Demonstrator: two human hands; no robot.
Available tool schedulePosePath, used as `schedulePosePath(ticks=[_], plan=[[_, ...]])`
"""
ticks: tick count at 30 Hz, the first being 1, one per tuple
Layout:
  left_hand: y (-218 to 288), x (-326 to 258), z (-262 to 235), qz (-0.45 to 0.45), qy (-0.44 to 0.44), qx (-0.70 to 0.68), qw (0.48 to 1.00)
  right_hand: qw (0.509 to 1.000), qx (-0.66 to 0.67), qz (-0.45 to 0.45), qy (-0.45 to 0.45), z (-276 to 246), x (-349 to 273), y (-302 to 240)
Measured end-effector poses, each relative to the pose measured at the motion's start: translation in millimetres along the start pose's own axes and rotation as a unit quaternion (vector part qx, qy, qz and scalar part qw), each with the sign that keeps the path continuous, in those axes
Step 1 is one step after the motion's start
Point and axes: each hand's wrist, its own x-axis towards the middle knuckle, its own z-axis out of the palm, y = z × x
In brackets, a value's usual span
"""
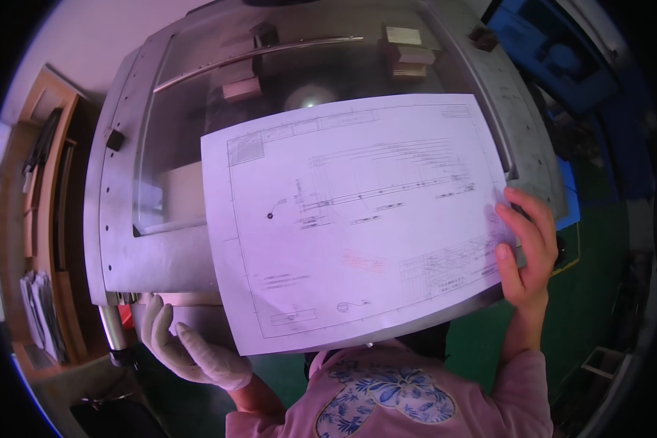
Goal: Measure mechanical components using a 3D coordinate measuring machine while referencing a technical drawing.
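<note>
Step in hand: reading drawing sheet over grey machine cover. Right hand pinches sheet's right edge. Gloved left hand near lower-left corner, fingers loose, apparently empty. Next move needs sheet kept flat.

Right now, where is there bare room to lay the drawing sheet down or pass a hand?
Bare metal shows on the machine cover left of the drawing sheet, above the gloved left hand. The window panel behind the sheet is also uncovered. Its top edge is crowded with a bar and blocks. The right hand grips the sheet's right edge.
</note>
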Motion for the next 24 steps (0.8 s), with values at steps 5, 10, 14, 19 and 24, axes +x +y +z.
schedulePosePath(ticks=[5,10,14,19,24], plan=[[3,2,-3,-0.003,-0.03,0.047,0.998,0.995,0.096,-0.014,-0.01,-23,38,11],[-2,1,-12,0.017,-0.043,0.082,0.996,0.993,0.116,-0.007,-0.017,-17,117,41],[15,0,-8,0.029,-0.026,0.083,0.996,0.975,0.21,0.071,-0.005,10,206,75],[19,3,-4,0.033,-0.038,0.038,0.998,0.873,0.438,0.192,0.09,28,309,90],[28,1,-3,0.033,-0.022,0.016,0.999,0.843,0.471,0.195,0.171,47,394,102]])
